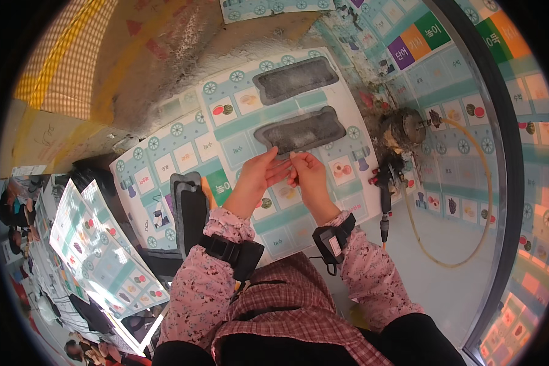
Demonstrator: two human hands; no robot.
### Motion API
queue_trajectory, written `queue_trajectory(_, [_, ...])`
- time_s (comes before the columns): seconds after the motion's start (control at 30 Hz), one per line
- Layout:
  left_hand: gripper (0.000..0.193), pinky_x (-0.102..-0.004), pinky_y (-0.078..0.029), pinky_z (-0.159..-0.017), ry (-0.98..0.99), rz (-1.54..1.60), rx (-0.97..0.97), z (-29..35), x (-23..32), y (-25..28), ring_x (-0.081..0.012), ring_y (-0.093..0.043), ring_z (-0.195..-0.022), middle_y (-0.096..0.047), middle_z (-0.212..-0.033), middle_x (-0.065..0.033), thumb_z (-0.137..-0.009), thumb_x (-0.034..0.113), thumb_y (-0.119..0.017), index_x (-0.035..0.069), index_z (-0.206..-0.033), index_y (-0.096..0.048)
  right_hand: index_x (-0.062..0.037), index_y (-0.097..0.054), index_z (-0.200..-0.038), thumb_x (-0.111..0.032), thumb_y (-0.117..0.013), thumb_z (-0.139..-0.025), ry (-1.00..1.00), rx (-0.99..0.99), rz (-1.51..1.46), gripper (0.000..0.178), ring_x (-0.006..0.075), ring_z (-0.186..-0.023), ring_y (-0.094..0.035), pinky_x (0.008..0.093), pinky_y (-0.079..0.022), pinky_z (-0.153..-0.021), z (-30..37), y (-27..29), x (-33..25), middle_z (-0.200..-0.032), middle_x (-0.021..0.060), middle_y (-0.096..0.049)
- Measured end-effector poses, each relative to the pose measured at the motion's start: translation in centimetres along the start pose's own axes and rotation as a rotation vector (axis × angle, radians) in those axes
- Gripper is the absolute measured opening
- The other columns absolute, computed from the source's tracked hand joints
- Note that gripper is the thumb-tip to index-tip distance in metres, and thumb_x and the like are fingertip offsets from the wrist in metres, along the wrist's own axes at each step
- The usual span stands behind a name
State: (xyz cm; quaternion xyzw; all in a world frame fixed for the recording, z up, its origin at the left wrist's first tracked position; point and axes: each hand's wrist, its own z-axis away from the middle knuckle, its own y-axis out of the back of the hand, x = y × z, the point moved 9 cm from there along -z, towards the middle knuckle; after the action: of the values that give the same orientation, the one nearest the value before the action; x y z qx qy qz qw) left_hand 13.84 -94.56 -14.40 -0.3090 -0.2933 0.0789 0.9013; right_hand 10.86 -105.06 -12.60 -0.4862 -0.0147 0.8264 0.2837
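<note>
My left hand (257, 178) and my right hand (311, 182) meet over a printed sheet (229, 146), just below a dark grey flat piece (302, 131) with wavy ends. The left fingers are stretched out toward the right hand, whose thumb and forefinger are pinched together. What lies in that pinch, if anything, is too small to make out. Farther off, a similar grey piece (296, 80) lies flat on the same sheet. Left of my left wrist, more dark grey pieces (192, 210) rest at the sheet's edge.
To the right stands a grimy spray gun-like tool (385, 198) beside a round metal fitting (409, 126) with a looping yellowish hose (489, 183). A dark frame edge (511, 152) curves along the right. Cardboard (183, 43) lies at the back, with folded printed boards (104, 244) at left.
</note>
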Motion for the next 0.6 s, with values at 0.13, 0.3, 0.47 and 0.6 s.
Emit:
queue_trajectory(0.13, [0.053, -0.0349, -0.046, -0.087, -0.080, -0.055, 0.060, 1.4, 0.6, 0.9, -0.0266, -0.055, -0.099, -0.053, -0.107, -0.0192, -0.085, 0.024, -0.057, -0.010, -0.119, -0.036, -0.0029, -0.050, -0.085, -0.027, -0.056, -0.085, -0.083, -0.111, 0.048, 0.025, 0.0112, -0.051, -0.053, 0.0220, -0.042, -0.045, 0.9, -0.6, 0.4, -0.061, 0.0028, -0.053])
queue_trajectory(0.3, [0.043, -0.0373, -0.045, -0.088, -0.174, -0.081, 0.151, 4.0, 2.7, 3.3, -0.0261, -0.056, -0.094, -0.055, -0.101, -0.0147, -0.086, 0.015, -0.055, -0.008, -0.117, -0.038, -0.0021, -0.053, -0.101, -0.030, -0.051, -0.087, -0.264, -0.679, 0.201, 0.032, 0.0161, -0.071, -0.060, 0.0275, -0.051, -0.053, 3.9, -1.6, -4.7, -0.082, 0.0079, -0.059])
queue_trajectory(0.47, [0.019, -0.0432, -0.042, -0.093, -0.447, 0.099, 0.100, 12.2, 10.1, 3.4, -0.0194, -0.058, -0.090, -0.058, -0.098, -0.0036, -0.088, 0.008, -0.050, 0.007, -0.107, -0.049, -0.0032, -0.056, -0.108, -0.031, -0.048, -0.087, 0.019, -0.367, 0.435, 0.036, 0.0149, -0.083, -0.059, 0.0263, -0.048, -0.065, -7.4, 4.8, -11.0, -0.096, 0.0059, -0.060])
queue_trajectory(0.6, [0.027, -0.0417, -0.040, -0.093, -0.695, 0.050, 0.030, 19.0, 14.7, 3.5, -0.0275, -0.051, -0.104, -0.052, -0.115, -0.0073, -0.089, 0.015, -0.049, 0.006, -0.114, -0.047, -0.0022, -0.058, -0.100, -0.021, -0.051, -0.084, 0.590, 0.122, 0.749, 0.026, 0.0205, -0.081, -0.058, 0.0326, -0.047, -0.068, -19.8, 11.0, -14.0, -0.093, 0.0082, -0.059])
